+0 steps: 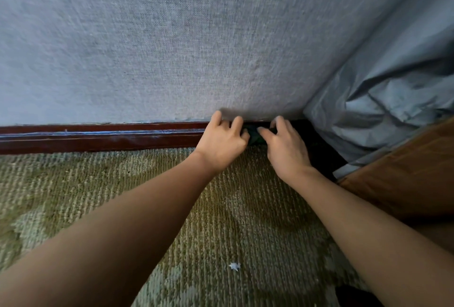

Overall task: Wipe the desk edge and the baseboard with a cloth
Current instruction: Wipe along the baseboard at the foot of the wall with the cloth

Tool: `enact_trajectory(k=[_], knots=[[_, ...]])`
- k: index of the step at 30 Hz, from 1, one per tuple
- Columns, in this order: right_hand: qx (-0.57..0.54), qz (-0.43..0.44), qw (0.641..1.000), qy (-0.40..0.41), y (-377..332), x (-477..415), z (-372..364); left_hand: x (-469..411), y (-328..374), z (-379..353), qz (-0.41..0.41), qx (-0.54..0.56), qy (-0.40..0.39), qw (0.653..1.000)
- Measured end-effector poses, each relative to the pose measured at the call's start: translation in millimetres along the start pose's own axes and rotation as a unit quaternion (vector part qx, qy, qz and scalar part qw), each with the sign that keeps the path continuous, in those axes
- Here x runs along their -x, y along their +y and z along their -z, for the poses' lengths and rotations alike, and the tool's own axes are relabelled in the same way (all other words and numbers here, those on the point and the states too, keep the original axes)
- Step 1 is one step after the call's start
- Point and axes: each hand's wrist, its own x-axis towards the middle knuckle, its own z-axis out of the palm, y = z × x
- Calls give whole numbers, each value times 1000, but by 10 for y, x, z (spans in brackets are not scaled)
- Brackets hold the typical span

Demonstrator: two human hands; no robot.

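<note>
Am pressing dark cloth [253,136] against baseboard [98,136] at 12 o'clock. My left hand [221,141] and right hand [286,146] both gripping it, fingers curled, likely bunching it to fit narrow profile.

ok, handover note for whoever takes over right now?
Left hand: fingers curled on the cloth, against the baseboard.
Right hand: pinches the same cloth.
Cloth: bunched between both hands, on the baseboard near the corner.
Done: cannot tell how much is wiped.
To do: probably the baseboard stretch to the left; desk edge, not in view.
</note>
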Motion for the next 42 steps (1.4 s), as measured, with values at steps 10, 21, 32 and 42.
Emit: enact_trajectory(k=[10, 21, 32, 42], knots=[[2, -10, 1000, -3, -81, 14, 13, 54, 24, 7, -7, 10, -18, 1000], [-17, 11, 1000, 23, -176, -39, -9, 149, -111, -56, 9, 17, 51, 999], [-124, -67, 990, -2, -174, -7, -114, 154, -82, -65, 12, 34, 4, 999], [-101, -33, 994, 22, -241, 36, -54, 254, -214, -53, -1, 24, 9, 1000]])
